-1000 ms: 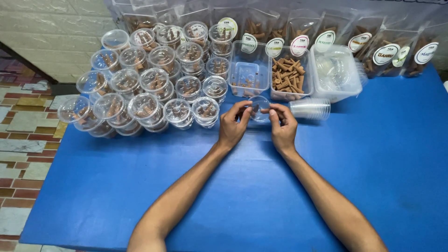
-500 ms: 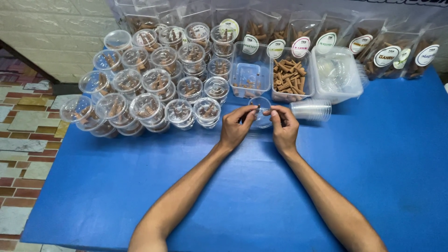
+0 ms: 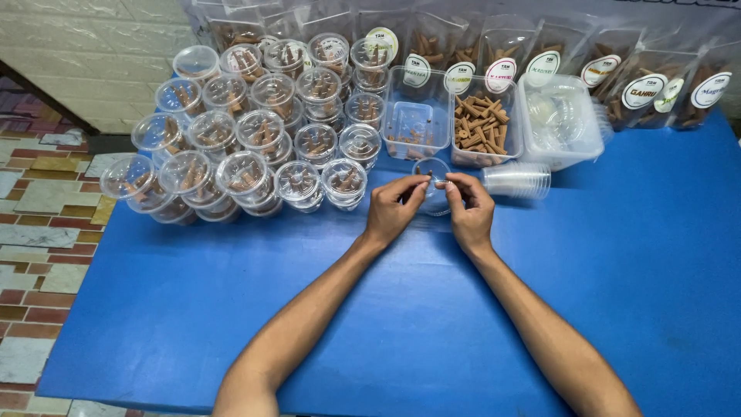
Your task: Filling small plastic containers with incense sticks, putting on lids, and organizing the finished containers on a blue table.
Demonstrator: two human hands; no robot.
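Between both hands, a clear cup stands on the blue surface. Left hand and right hand pinch over its mouth, fingertips nearly closed, likely steadying it; contents unclear. Behind: cone tub, spare cups, filled cups grouped left.

blue table | brick-tile floor | pale wall

lidded cups crowd left, trays ahead, bare table near
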